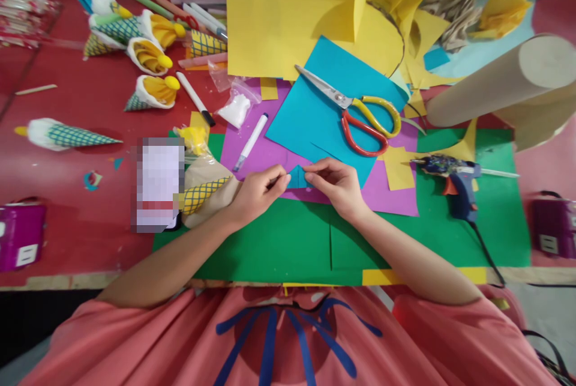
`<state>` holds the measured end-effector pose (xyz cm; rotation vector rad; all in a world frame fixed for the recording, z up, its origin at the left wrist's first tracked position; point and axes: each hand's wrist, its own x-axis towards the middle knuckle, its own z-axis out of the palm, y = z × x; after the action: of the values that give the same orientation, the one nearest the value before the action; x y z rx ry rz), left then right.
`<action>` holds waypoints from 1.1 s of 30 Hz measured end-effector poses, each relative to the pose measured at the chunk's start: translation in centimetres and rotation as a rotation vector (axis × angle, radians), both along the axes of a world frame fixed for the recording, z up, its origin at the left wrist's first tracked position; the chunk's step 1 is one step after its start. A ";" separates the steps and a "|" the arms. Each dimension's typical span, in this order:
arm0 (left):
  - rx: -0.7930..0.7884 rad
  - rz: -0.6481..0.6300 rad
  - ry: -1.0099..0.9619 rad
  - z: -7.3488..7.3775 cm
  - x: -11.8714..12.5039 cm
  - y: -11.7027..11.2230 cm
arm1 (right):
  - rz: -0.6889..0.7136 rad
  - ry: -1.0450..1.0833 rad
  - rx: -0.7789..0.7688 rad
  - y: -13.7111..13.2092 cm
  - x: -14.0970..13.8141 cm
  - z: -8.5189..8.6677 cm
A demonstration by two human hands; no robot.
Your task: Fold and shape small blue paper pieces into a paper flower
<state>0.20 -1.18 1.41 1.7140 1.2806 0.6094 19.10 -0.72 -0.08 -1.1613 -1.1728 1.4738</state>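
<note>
A: How are the arms set?

B: Both forearms come in from the near edge and slant toward each other. The left hand [258, 194] and the right hand [339, 188] almost meet on the near side of the scissors [342, 99], backs upward.

A: And the fingers?

B: Narrow, on both hands. Left thumb and forefinger pinch one edge of a folded blue paper [297, 177]; the right pair pinches the opposite edge. It's one small piece with a crease down its middle, nearer the person than the scissors and a little left of their pivot.

A: Count the sheets for me.

B: One blue sheet [310, 110] directly under the scissors, one purple sheet [391, 197] showing around that, one yellow sheet [279, 20] beyond the scissors. Green paper [270, 248] spreads on their near side; I can't tell whether it's one sheet or two.

A: Anything else on the worktop [90, 230]?

B: Left of the scissors, two loose markers: a black-capped marker [195, 98] and a blue-capped marker [251, 143]. Farther left, three petal-filled cones [157, 89] and one slim lattice cone [81, 135] lying flat. Right of the scissors, one cardboard tube [481, 86] and, nearer the person, one glue gun [463, 194].
</note>
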 end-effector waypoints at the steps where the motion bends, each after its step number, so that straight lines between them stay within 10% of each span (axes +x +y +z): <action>1: -0.003 0.000 -0.003 0.0 0.0 0.0 | 0.001 0.003 0.003 0.0 0.0 0.0; 33: 0.015 0.021 0.001 0.0 -0.1 -0.1 | -0.026 0.019 -0.032 0.0 0.0 0.2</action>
<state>0.15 -1.31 1.40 1.7154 1.2991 0.6316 19.13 -0.68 0.12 -1.1770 -1.1208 1.4856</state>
